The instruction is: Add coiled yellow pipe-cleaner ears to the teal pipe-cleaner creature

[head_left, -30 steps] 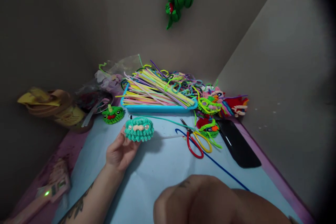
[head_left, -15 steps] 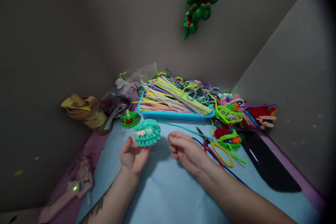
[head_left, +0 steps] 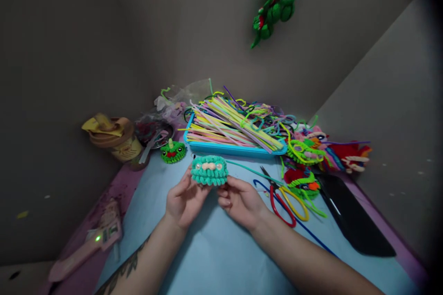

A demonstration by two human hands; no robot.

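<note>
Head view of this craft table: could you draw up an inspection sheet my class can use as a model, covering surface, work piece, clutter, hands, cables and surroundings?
Surface: pale blue sheet over a pink tabletop.
Work piece: turquoise fuzzy craft piece, raised above the sheet.
Clutter: blue tray heaped with pipe cleaners; scissors with one red and one yellow handle; pink glue gun, green light lit.
Hands: left hand holds the piece; right hand is at its right side, exact grip unclear.
Cables: nothing clearly seen.
Surroundings: grey walls; green hanging cluster at the back.
</note>
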